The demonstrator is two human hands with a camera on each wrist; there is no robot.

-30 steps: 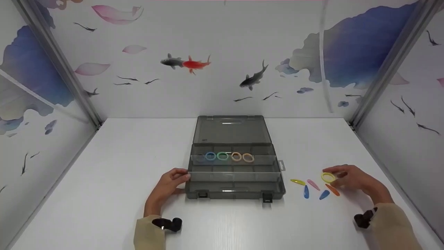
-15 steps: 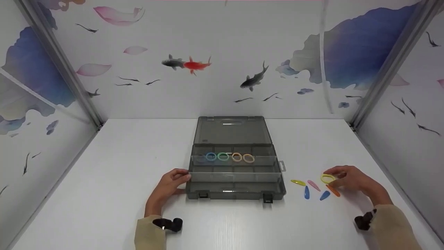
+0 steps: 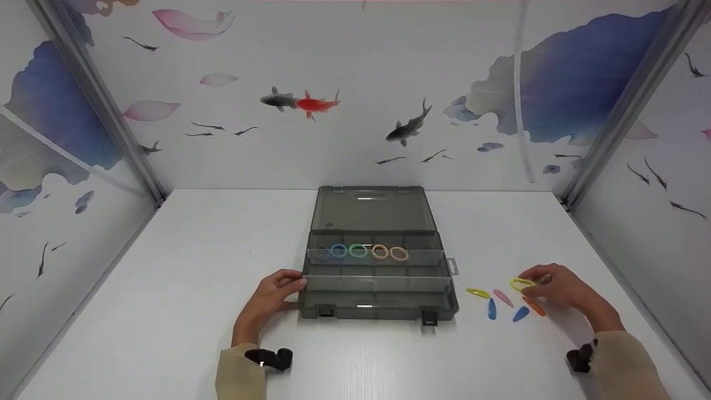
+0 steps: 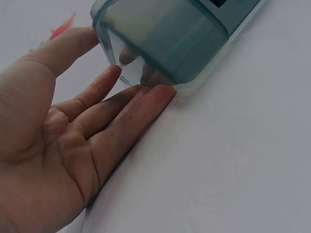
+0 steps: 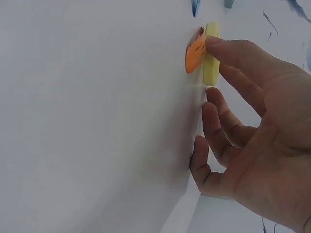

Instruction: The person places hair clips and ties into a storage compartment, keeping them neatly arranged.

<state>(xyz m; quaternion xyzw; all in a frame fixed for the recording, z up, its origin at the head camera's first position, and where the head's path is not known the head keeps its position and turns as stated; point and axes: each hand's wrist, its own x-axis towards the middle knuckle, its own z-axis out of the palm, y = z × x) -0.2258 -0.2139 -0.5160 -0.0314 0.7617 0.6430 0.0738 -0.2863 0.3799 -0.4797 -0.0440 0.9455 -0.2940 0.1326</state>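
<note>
A grey translucent compartment box (image 3: pixel 375 284) lies in the middle of the table with its lid (image 3: pixel 372 208) folded back. Several coloured hair ties, among them a green one (image 3: pixel 358 251), sit in its back row. My left hand (image 3: pixel 270 297) rests against the box's left side; in the left wrist view its fingers are nearly straight along the wall and the thumb touches the upper edge. At the right, my right hand (image 3: pixel 562 288) pinches a yellow hair tie (image 5: pixel 211 68) between thumb and forefinger. An orange hair clip (image 3: pixel 533 306) lies just beside it.
Between box and right hand lie a yellow clip (image 3: pixel 477 293), a pink clip (image 3: pixel 503 298) and two blue clips, one upright (image 3: pixel 492 309) and one slanted (image 3: pixel 520 314). White printed walls enclose the table (image 3: pixel 355 361) at the back and sides.
The yellow hair tie has shifted slightly left and looks narrower, squeezed or tilted in my right hand's fingers. My left hand and the box keep their places.
</note>
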